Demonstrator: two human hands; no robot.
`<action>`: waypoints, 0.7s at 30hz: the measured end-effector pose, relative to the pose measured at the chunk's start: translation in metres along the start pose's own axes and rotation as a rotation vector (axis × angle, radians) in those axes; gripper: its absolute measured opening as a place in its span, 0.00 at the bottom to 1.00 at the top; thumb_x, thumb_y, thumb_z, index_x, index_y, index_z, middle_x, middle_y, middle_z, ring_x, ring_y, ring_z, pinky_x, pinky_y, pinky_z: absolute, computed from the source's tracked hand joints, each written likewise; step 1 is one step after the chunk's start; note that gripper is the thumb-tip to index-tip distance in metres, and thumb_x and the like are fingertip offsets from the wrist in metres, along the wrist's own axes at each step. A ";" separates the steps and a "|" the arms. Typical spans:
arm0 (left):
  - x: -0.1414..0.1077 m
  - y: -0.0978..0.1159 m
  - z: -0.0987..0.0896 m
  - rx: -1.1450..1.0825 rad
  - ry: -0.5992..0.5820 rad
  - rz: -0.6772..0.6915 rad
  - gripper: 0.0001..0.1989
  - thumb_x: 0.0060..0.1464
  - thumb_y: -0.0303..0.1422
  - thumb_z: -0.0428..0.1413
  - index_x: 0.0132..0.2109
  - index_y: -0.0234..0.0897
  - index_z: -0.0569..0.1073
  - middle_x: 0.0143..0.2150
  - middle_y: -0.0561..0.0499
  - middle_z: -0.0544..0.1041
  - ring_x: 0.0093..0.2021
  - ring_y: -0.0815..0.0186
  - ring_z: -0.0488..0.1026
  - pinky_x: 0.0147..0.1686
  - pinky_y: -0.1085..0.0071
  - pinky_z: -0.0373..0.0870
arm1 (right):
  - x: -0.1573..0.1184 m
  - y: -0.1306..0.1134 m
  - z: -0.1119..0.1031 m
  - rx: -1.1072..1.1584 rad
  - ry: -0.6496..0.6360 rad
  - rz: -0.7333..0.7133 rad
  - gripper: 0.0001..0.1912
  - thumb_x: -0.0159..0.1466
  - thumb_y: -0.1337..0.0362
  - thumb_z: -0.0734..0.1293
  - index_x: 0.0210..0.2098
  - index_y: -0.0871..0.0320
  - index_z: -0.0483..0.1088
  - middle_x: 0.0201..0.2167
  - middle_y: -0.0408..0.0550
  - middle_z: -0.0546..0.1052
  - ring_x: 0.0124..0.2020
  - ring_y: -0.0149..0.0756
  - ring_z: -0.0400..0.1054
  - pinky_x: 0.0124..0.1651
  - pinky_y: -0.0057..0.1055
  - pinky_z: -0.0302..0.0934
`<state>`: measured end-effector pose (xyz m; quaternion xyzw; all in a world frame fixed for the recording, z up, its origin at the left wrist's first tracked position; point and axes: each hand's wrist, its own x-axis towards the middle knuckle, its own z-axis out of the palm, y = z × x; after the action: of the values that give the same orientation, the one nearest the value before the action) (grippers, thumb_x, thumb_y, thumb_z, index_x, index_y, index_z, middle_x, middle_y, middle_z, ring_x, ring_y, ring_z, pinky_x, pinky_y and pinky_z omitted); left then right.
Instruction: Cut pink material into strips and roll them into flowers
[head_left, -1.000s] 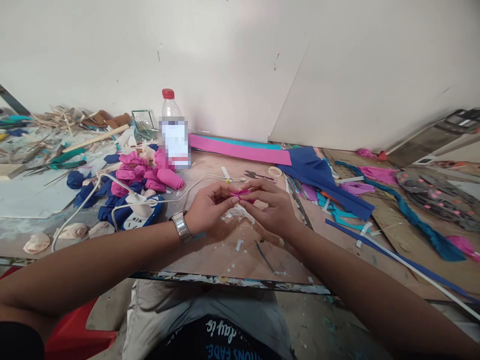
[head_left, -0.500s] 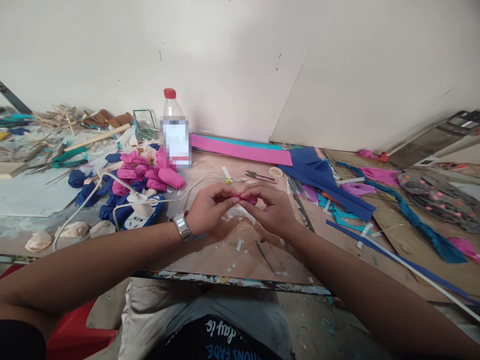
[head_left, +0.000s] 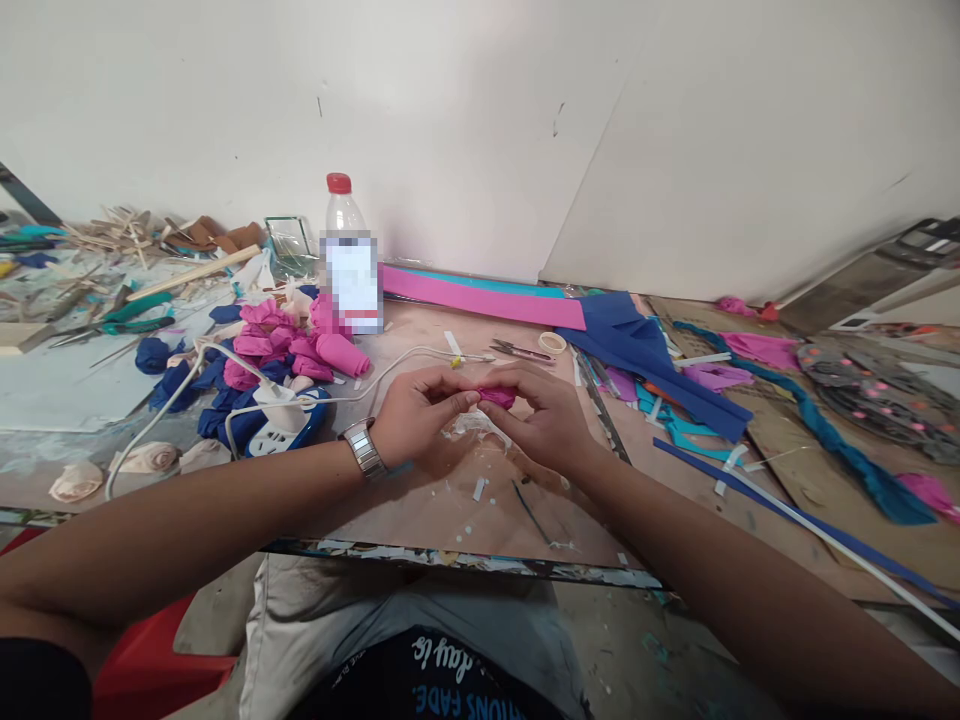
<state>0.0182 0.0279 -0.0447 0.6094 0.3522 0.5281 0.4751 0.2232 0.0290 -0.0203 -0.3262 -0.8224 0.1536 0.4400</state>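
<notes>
Over the middle of the worktable, my left hand (head_left: 421,412) and my right hand (head_left: 541,412) meet at the fingertips. Between them they pinch a small piece of magenta crepe paper (head_left: 498,397), mostly covered by the fingers. A metal watch sits on my left wrist. Just below the hands lies a clear, crinkled plastic piece (head_left: 466,428), partly hidden. To the left is a heap of rolled pink paper flowers (head_left: 266,340), with dark blue ones (head_left: 171,388) among them. Cream paper roses (head_left: 146,460) rest near the front edge.
A red-capped bottle (head_left: 343,215) with a blurred phone before it stands behind a power strip (head_left: 279,432) and white cable. Pink (head_left: 480,300) and blue strips (head_left: 652,360) lie at the back. Small snips (head_left: 523,352) and a tape roll (head_left: 553,343) are beyond my hands. Pliers (head_left: 139,315) lie left.
Both hands stay in nearly the same place, fingers still pinching. A bit more of the magenta paper shows between them now. Nothing else on the table has visibly moved.
</notes>
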 end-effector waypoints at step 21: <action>-0.001 0.003 -0.001 -0.006 -0.011 -0.030 0.17 0.53 0.46 0.71 0.38 0.35 0.85 0.34 0.45 0.85 0.33 0.64 0.78 0.35 0.69 0.74 | 0.000 0.003 0.001 0.064 0.013 0.011 0.03 0.66 0.63 0.76 0.40 0.53 0.80 0.40 0.50 0.84 0.42 0.40 0.79 0.46 0.38 0.74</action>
<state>0.0168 0.0267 -0.0423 0.6054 0.3570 0.5187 0.4867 0.2238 0.0313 -0.0221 -0.3176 -0.8123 0.1801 0.4548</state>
